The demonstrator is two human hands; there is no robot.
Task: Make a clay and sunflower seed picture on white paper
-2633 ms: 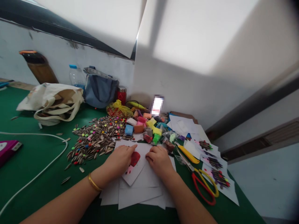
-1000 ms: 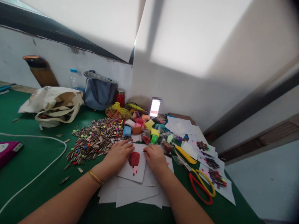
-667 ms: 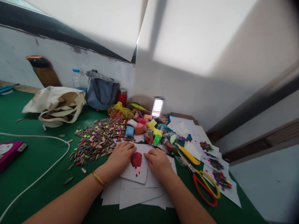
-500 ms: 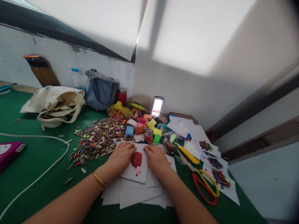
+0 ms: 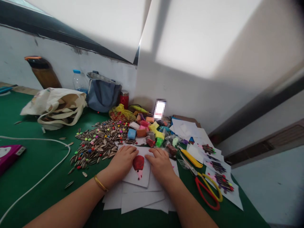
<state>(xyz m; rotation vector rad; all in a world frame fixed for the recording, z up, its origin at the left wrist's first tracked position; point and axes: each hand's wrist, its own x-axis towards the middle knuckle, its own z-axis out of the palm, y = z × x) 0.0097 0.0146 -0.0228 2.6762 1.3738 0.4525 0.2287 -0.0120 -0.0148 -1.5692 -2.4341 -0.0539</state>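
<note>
A white card (image 5: 135, 182) carries a small figure (image 5: 138, 162) with a dark red body and a pink pointed face with dark dots. My left hand (image 5: 124, 160) lies over the card's upper left part, fingers stretched forward. On the other side, my right hand (image 5: 161, 163) rests along the card's right edge, fingers extended and its thumb toward the card's top. Under the card, loose white sheets (image 5: 142, 202) are spread unevenly. Part of another pink shape on a sheet shows beside my right hand.
Sunflower seeds (image 5: 102, 139) mixed with coloured beads lie left; packets of coloured clay (image 5: 141, 132) sit ahead. To the right are scissors (image 5: 206, 186), a yellow cutter (image 5: 192, 158) and cards with seed-covered figures (image 5: 223, 182). Bags (image 5: 104, 95) stand behind; a white cable (image 5: 57, 161) crosses the left.
The fingers of my right hand have shifted slightly and its thumb stands out more from the others. My left hand and the card have hardly moved.
</note>
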